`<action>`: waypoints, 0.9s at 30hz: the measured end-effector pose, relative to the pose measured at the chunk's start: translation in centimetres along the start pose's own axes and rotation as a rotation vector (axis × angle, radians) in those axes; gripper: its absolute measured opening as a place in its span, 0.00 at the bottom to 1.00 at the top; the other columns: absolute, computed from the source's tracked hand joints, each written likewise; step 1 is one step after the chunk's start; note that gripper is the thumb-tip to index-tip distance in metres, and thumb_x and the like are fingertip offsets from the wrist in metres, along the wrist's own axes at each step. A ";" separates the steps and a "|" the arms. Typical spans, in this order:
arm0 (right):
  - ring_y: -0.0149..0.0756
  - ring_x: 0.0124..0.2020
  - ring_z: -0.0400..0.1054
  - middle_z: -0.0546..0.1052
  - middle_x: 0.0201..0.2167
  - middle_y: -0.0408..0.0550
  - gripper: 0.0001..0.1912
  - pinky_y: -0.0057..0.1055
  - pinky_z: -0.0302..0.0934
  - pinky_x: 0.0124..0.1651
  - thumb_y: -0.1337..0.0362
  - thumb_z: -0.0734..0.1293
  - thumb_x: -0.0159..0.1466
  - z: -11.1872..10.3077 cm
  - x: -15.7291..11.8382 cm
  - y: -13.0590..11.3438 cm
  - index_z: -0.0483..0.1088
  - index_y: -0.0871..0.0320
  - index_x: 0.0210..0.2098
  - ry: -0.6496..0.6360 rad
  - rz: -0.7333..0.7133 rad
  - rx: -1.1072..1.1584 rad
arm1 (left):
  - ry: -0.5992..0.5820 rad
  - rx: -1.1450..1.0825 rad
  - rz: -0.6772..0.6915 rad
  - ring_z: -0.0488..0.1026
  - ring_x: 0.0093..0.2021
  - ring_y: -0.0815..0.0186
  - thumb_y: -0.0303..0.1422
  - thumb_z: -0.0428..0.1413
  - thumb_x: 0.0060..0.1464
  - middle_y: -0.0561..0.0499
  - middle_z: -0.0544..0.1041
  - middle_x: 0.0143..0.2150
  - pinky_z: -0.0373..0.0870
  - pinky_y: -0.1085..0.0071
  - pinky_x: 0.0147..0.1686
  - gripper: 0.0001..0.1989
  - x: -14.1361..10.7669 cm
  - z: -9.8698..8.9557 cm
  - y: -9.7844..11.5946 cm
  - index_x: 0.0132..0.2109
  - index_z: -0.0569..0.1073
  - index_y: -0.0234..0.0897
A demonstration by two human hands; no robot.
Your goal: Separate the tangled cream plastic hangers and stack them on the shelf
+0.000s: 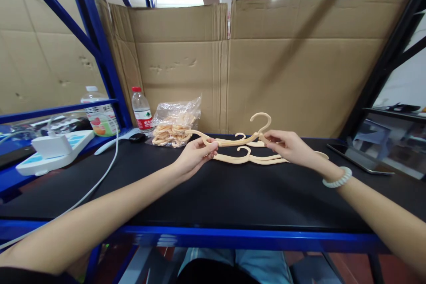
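A cream hanger piece (233, 143) is raised above the black tabletop, its hook pointing up near its right end. My left hand (199, 153) pinches it toward its curled left end. The fingers of my right hand (282, 144) are closed on it just right of the hook. More cream hangers (264, 159) lie on the table behind and below, partly covered by my right hand, with their small hooks pointing away from me.
A clear bag of cream pieces (173, 128) sits at the back, beside a red-capped bottle (141, 111). On the left are a power strip (56, 155), a white cable and a white-handled brush (115, 140). A dark tablet (359, 159) lies at the right. Cardboard (299, 66) stands behind.
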State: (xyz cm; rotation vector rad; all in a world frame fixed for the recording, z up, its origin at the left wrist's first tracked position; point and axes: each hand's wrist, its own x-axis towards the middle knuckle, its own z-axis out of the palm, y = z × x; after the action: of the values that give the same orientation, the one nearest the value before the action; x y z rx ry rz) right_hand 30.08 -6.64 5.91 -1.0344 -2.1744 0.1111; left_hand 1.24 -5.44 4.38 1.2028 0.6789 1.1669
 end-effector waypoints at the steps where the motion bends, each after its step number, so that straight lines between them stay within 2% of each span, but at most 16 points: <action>1: 0.32 0.28 0.63 0.73 0.29 0.47 0.12 0.28 0.60 0.30 0.58 0.60 0.65 0.3 -0.4 -0.1 0.70 0.59 0.37 -0.005 0.004 0.021 | -0.011 0.009 -0.004 0.67 0.26 0.76 0.29 0.67 0.40 0.54 0.72 0.27 0.65 0.79 0.31 0.12 -0.2 -0.1 -0.1 0.31 0.72 0.31; 7: 0.30 0.25 0.60 0.70 0.26 0.45 0.13 0.25 0.56 0.26 0.55 0.61 0.66 1.3 -1.3 -0.6 0.68 0.59 0.34 0.049 0.008 0.103 | -0.070 0.008 -0.024 0.66 0.28 0.74 0.28 0.65 0.42 0.55 0.69 0.27 0.64 0.78 0.29 0.11 -0.6 -1.0 -0.4 0.29 0.69 0.33; 12: 0.31 0.25 0.61 0.68 0.26 0.45 0.13 0.26 0.58 0.27 0.55 0.60 0.66 1.5 -1.6 -1.4 0.65 0.57 0.31 0.101 -0.014 0.151 | -0.140 -0.089 -0.106 0.73 0.41 0.64 0.25 0.63 0.44 0.49 0.73 0.40 0.70 0.66 0.41 0.12 -1.0 -0.6 0.2 0.29 0.65 0.34; 14: 0.32 0.26 0.62 0.69 0.27 0.46 0.12 0.27 0.60 0.28 0.56 0.60 0.66 1.6 -1.7 -1.5 0.65 0.57 0.32 0.104 -0.022 0.167 | -0.168 -0.117 -0.124 0.75 0.42 0.60 0.24 0.63 0.45 0.48 0.74 0.42 0.71 0.64 0.43 0.12 -1.2 -0.4 0.4 0.29 0.64 0.33; 18: 0.30 0.24 0.60 0.69 0.26 0.45 0.10 0.26 0.58 0.26 0.58 0.60 0.66 1.6 -1.9 -1.4 0.65 0.57 0.33 0.132 -0.025 0.148 | -0.174 -0.133 -0.140 0.77 0.39 0.59 0.22 0.62 0.45 0.46 0.75 0.42 0.72 0.67 0.41 0.11 -1.2 -0.7 0.4 0.31 0.64 0.34; 27: 0.29 0.23 0.58 0.69 0.26 0.44 0.07 0.25 0.56 0.24 0.61 0.61 0.65 1.7 -2.0 -1.7 0.67 0.57 0.34 0.179 -0.066 0.097 | -0.249 -0.148 -0.156 0.76 0.33 0.65 0.24 0.63 0.44 0.47 0.75 0.38 0.73 0.71 0.37 0.11 -1.2 -0.8 0.6 0.30 0.65 0.33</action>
State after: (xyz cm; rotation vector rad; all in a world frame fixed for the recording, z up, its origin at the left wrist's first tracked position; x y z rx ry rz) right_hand 28.70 -8.82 4.14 -0.8829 -2.0180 0.0886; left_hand -0.01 -6.29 4.56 1.1260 0.4801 0.9029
